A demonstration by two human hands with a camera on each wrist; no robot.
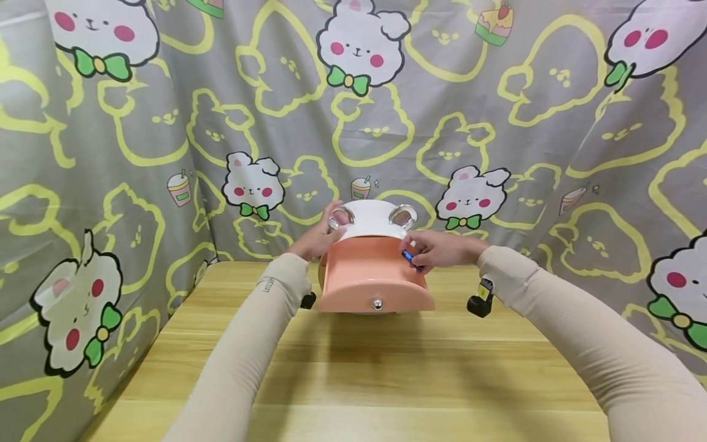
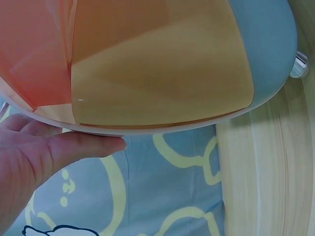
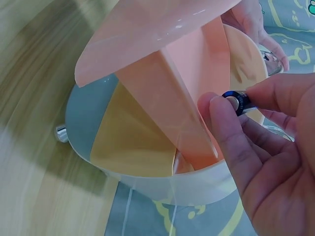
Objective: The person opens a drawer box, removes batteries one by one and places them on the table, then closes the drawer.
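A white storage box point(image 1: 378, 216) with two shiny ear-shaped loops stands on the table. Its coral drawer point(image 1: 359, 261) is pulled out toward me, a silver knob point(image 1: 378, 304) on its front panel. At the far left side of the box, my left hand point(image 1: 316, 240) holds the top edge beside the left ear point(image 1: 341, 217); its thumb point(image 2: 93, 146) lies along the rim. My right hand point(image 1: 444, 248) pinches a small blue and black battery point(image 3: 237, 102) between thumb and fingertips, above the drawer's right side wall. No contents show in the visible part of the drawer.
The box stands toward the back of a wooden table point(image 1: 464, 368). Behind and at both sides hangs a grey curtain point(image 1: 309, 129) with cartoon rabbits. Black wrist cameras point(image 1: 480, 299) hang under both beige sleeves point(image 1: 563, 313).
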